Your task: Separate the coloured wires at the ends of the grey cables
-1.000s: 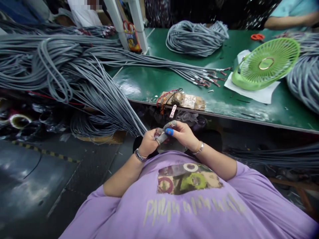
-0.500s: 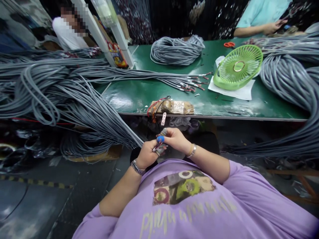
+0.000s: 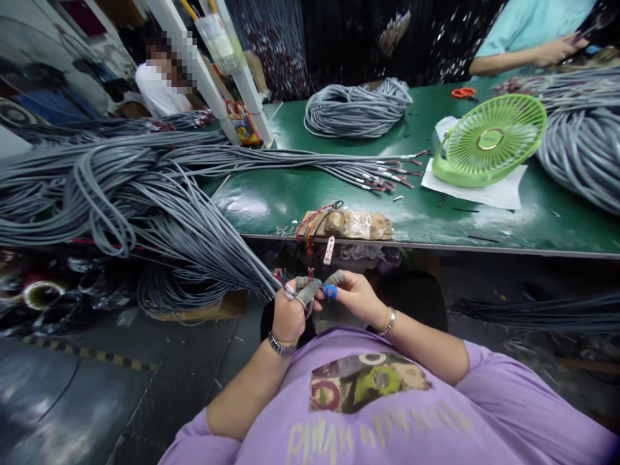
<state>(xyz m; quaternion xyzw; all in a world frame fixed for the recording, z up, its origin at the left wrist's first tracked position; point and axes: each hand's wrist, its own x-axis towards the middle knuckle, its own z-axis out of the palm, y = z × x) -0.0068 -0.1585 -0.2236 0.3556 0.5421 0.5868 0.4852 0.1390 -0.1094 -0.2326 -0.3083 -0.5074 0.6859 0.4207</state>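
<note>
My left hand [image 3: 289, 316] is closed round the ends of several grey cables [image 3: 259, 274], in front of my lap. Thin coloured wires [image 3: 279, 276] stick up past its fingers, and grey coverings wrap some fingertips. Close against it, my right hand [image 3: 361, 298] has thumb and forefinger brought together in a pinch at the wire ends. Blue tape [image 3: 330, 292] is wound round the right thumb. What sits between those fingertips is too small to make out. The bundle runs from my left hand up to the pile at the left.
Ahead is a green table [image 3: 271, 216], with a taped block [image 3: 363, 226] at its edge. Behind lie loose cable ends [image 3: 382, 177], a cable coil [image 3: 356, 110], a green fan [image 3: 489, 139] and orange-handled scissors [image 3: 464, 93]. A co-worker's hand [image 3: 557, 50] is at the far right.
The view has shifted, so the scene sits lower and further right. My hands have drawn slightly apart, and the coloured wires now show above my left hand's fingers.
</note>
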